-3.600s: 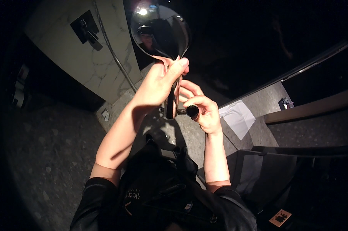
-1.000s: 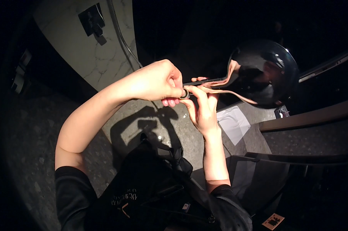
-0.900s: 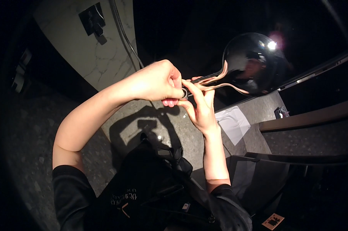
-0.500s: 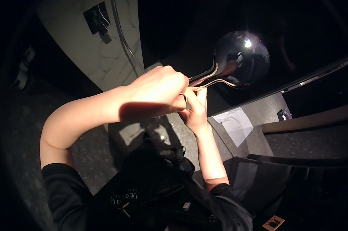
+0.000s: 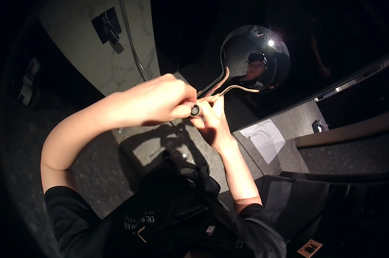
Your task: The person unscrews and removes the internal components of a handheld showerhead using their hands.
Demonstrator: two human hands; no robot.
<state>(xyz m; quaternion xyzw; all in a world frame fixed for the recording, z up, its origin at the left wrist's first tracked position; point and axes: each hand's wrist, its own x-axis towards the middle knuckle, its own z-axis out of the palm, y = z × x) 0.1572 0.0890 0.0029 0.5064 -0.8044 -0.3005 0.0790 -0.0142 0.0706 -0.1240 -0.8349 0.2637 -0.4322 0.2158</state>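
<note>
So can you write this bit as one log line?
left hand: grips handle end | right hand: fingers on handle | round shiny shower head: held up, tilted right | white paper: on ledge

Round mirror [image 5: 254, 58]: handle end hidden inside left hand [image 5: 160, 103]; small wall fittings [image 5: 26, 84] too dark to identify

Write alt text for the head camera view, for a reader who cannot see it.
Two bare hands hold a shiny round shower head by its handle: the left hand wraps the handle end, and the right hand pinches it just beside. Behind them a metal hose runs down a pale marbled wall with a dark valve plate, and a white sheet lies on the grey floor.
</note>
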